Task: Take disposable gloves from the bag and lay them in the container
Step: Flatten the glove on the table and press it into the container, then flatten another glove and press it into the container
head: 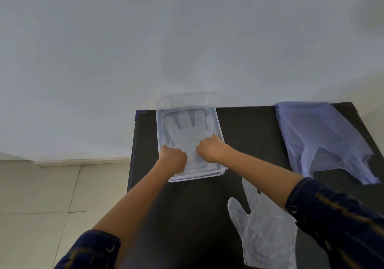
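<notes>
A clear plastic container (220,135) stands on the black table near its far left corner. A see-through disposable glove (187,129) lies flat inside it, fingers pointing away from me. My left hand (173,158) and my right hand (209,149) rest on the glove's cuff end inside the container, fingers curled down onto the plastic. A second clear glove (264,231) lies on the table near me at the right, partly under my right forearm. The pale blue plastic bag (318,139) lies flat at the far right.
The black table (249,127) ends at a left edge just beside the container, with beige floor tiles (41,196) below. A white wall (187,40) rises right behind the table's far edge.
</notes>
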